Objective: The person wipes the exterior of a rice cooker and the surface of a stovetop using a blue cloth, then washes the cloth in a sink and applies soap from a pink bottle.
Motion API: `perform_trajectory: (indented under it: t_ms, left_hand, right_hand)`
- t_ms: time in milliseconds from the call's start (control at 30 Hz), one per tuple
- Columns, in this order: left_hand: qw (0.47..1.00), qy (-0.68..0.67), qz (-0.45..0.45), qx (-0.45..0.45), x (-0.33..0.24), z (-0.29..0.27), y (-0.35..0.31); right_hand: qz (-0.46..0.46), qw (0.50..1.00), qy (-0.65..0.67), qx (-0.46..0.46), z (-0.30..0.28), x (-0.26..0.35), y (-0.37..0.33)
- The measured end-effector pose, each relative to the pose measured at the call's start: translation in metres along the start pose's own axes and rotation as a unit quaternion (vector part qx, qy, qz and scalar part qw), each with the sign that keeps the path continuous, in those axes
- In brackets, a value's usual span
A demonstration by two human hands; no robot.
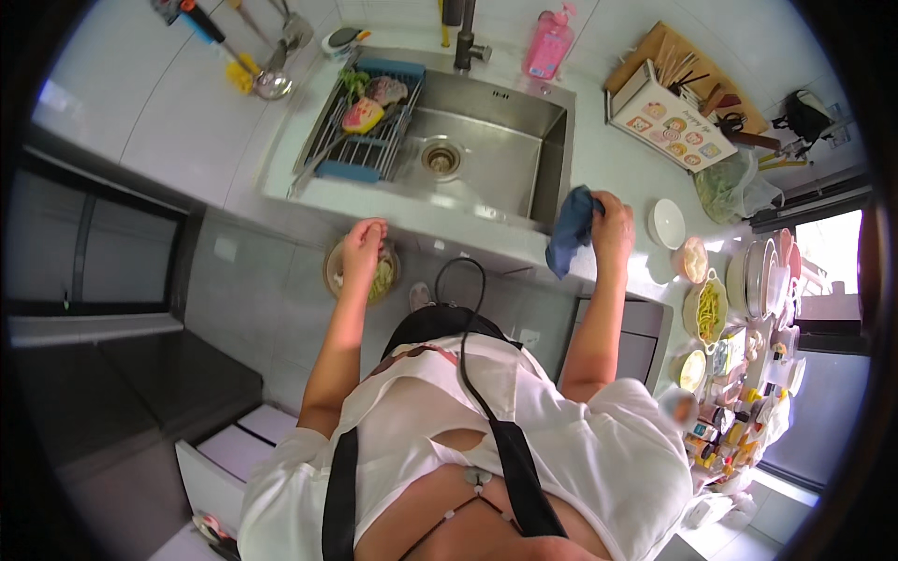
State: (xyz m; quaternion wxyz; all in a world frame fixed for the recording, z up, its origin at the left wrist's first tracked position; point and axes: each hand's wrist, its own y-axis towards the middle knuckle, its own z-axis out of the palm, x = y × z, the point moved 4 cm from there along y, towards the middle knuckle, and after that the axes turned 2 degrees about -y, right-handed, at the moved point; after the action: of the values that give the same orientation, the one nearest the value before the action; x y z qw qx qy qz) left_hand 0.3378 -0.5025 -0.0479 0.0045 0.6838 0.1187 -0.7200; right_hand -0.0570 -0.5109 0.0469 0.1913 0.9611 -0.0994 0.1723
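Observation:
A crumpled dark blue cloth (572,229) hangs from my right hand (613,229), whose fingers are closed on it over the counter at the sink's right front corner. My left hand (366,245) is held before the counter's front edge with its fingers curled together, and nothing shows in them. Below it, partly hidden by my forearm, a bowl (333,271) with pale green scraps sits low down. The steel sink (486,154) lies ahead, with a drying rack (378,157) across its left part holding a yellow-and-pink item (362,115) and some greens (354,81).
A faucet (465,42) and a pink pump bottle (549,45) stand behind the sink. On the right counter are a white utensil holder (669,117), a small white bowl (666,223), a dish of green vegetable strips (708,311) and several jars. Ladles (272,85) hang at upper left.

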Motion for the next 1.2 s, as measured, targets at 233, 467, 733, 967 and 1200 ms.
perform_trajectory:
  t_ms: [233, 467, 733, 967, 1200]
  left_hand:
    - [0.992, 0.036, 0.031, 0.115, -0.005, 0.067, 0.106]
    - [0.986, 0.014, 0.128, 0.105, -0.047, 0.139, 0.155]
    - [0.985, 0.059, 0.161, 0.004, -0.045, 0.173, 0.181]
    - [0.986, 0.068, 0.154, -0.004, -0.049, 0.181, 0.156]
    - [0.991, 0.076, 0.105, 0.029, -0.038, 0.186, 0.137]
  right_hand:
    - [0.042, 0.999, -0.030, -0.016, 0.020, -0.034, 0.056]
    - [0.070, 0.988, 0.136, 0.014, 0.075, -0.046, 0.160]
    - [-0.011, 0.982, 0.180, -0.049, 0.105, -0.011, 0.300]
    - [-0.005, 0.995, 0.090, -0.037, 0.114, 0.033, 0.380]
    - [-0.067, 0.984, 0.159, 0.044, 0.122, 0.021, 0.381]
